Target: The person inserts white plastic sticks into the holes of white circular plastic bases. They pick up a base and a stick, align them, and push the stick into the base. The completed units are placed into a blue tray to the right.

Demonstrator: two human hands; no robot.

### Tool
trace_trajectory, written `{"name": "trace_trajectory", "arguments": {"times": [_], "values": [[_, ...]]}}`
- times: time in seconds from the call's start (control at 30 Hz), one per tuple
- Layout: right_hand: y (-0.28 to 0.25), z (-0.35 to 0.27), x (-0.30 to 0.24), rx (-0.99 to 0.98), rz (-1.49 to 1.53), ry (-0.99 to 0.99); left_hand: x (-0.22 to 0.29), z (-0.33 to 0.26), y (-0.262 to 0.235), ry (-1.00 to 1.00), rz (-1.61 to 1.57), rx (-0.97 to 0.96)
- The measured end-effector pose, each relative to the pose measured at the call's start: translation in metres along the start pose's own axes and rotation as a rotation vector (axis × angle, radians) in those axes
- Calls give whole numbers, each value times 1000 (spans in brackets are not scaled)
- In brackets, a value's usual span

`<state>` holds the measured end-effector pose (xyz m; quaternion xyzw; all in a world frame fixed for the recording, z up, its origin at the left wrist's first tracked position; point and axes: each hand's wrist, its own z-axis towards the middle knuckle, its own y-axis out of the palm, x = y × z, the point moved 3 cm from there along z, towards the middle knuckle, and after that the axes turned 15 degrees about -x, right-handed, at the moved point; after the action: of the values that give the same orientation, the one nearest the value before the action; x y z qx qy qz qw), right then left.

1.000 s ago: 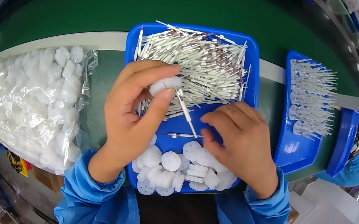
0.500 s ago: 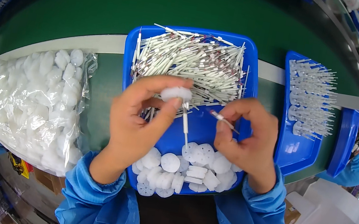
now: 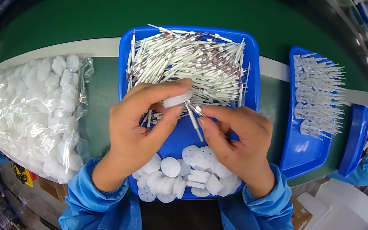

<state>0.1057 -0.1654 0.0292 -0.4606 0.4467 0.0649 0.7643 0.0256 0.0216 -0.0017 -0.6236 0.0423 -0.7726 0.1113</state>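
Compared with half a second ago, the two hands have closed together above the centre of the blue tray (image 3: 252, 85), and the tip of the pin now meets the white disc, where before the two parts were held apart. The left hand (image 3: 141, 125) pinches the white disc (image 3: 177, 100) between thumb and forefinger, fingers closed on it. The right hand (image 3: 238, 141) grips the thin white pin (image 3: 193, 118) between thumb and fingertips, also closed. The pin's long axis runs diagonally: its upper end points up-left into the disc, its lower end points down-right toward the right thumb. Both parts sit just above the pile of loose pins (image 3: 187, 64) in the far half of the tray; a heap of white discs (image 3: 183, 176) lies in the near half. A clear bag of discs (image 3: 36, 110) lies to the left, and a second tray of assembled pieces (image 3: 315, 100) to the right.
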Motion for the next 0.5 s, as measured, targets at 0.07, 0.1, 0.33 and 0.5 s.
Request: {"name": "trace_trajectory", "arguments": {"times": [0.07,0.1,0.33,0.5], "values": [[1,-1,0,18,37,30,0,-1,1,-10,15,18],[1,-1,0,34,42,43,0,-1,1,-15,26,28],[4,1,3,-26,67,159,10,2,3,33,260,2],[8,1,8,67,-89,-9,17,6,4,160,465,-54]]}}
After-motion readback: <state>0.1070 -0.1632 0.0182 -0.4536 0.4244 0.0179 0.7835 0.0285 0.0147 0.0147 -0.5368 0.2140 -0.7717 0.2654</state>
